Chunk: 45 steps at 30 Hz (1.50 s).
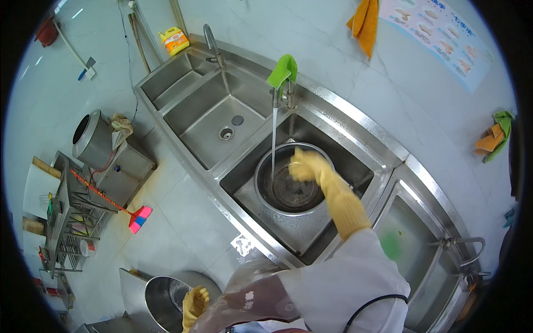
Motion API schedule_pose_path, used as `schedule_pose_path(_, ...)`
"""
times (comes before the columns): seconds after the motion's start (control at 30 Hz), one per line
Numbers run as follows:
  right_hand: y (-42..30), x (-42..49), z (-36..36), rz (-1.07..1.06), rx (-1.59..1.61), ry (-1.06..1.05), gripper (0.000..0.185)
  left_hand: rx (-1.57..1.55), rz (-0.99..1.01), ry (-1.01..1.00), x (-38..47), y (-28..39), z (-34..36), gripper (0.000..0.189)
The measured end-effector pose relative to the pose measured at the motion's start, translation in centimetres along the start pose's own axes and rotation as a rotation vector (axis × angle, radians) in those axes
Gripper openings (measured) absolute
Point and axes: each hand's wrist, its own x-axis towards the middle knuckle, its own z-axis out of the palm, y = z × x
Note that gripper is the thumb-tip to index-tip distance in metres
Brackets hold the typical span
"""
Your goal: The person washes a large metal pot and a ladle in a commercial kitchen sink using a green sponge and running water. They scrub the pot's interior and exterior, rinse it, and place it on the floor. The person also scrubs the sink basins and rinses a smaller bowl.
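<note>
My right hand (pixel 307 165), in a yellow rubber glove, is blurred above a round stainless steel pot (pixel 261 202). Whether its fingers hold anything is not visible. The pot sits in a sink basin (pixel 275 227), with some water over its dark bottom. A stream of water (pixel 274 137) falls into it from a faucet (pixel 290 98) draped with a green cloth (pixel 284 70). Down at the lower left, my gloved left hand (pixel 195 306) has curled fingers and overlaps the side of a deep metal pot (pixel 160 301). Its grip on that rim is unclear.
Left of this basin is another with a drain (pixel 226 133). Cloudy water stands in the right basin (pixel 406 245). A yellow jug (pixel 174 41) stands on the sink's back corner. Across the floor are a broom (pixel 140 218), a metal drum (pixel 93 139) and a rack (pixel 68 224).
</note>
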Motion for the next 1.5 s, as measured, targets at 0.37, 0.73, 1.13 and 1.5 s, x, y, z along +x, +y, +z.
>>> schedule_pose_path(0.37,-26.6,4.1,6.9,-0.564,-0.785,0.773,0.049,-0.269,-0.164,0.361,-2.0,-5.7,-3.6,0.035)
schedule_pose_path(0.73,-23.9,-9.3,21.0,-1.048,-0.231,-0.039,0.034,-0.45,-0.066,0.315,-10.1,-21.7,-15.1,0.031)
schedule_pose_path(1.13,12.2,-18.3,48.2,-0.341,-0.492,-0.65,0.032,-0.597,-0.233,0.823,-25.3,-30.0,-21.3,0.025)
schedule_pose_path(1.5,34.6,-18.6,69.5,0.152,-0.966,-1.136,0.052,-0.763,-0.328,1.094,-33.0,-42.6,-29.8,0.027)
